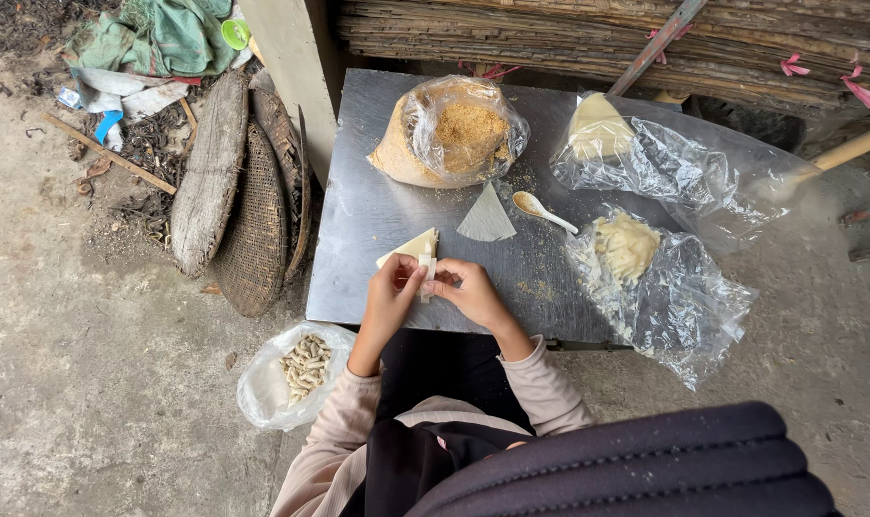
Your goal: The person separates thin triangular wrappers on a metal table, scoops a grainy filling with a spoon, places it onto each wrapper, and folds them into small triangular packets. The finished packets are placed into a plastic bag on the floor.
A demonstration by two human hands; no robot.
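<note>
- Head view: my left hand (389,299) and right hand (473,290) meet at the near edge of the grey metal surface (358,230), both sets of fingers pinching a small pale rolled pastry wrapper (426,273) between them.
- Roll sits upright-ish between thumb and fingertips of both hands, just above the surface; its top end touches or overlaps a pale yellow triangular stack of wrappers (411,247) behind it, cannot tell which.
- Handling, my judgement: wrapper looks thin, soft, light, easy to tear; best gripped by the sides with fingertips, gentle pressure, not the loose end.
- Single grey-white triangular sheet (486,218) lies flat mid-surface, apart from my hands.
- White plastic spoon (542,210) beside that sheet, bowl holding some crumb.
- Clear plastic bag of brown crumbly filling (449,132) at the far side, open top.
- Two crinkled clear bags of pale dough sheets (626,244) on the right, partly off the surface.
- White plastic bag of finished small rolls (303,369) on the floor by my left elbow.
</note>
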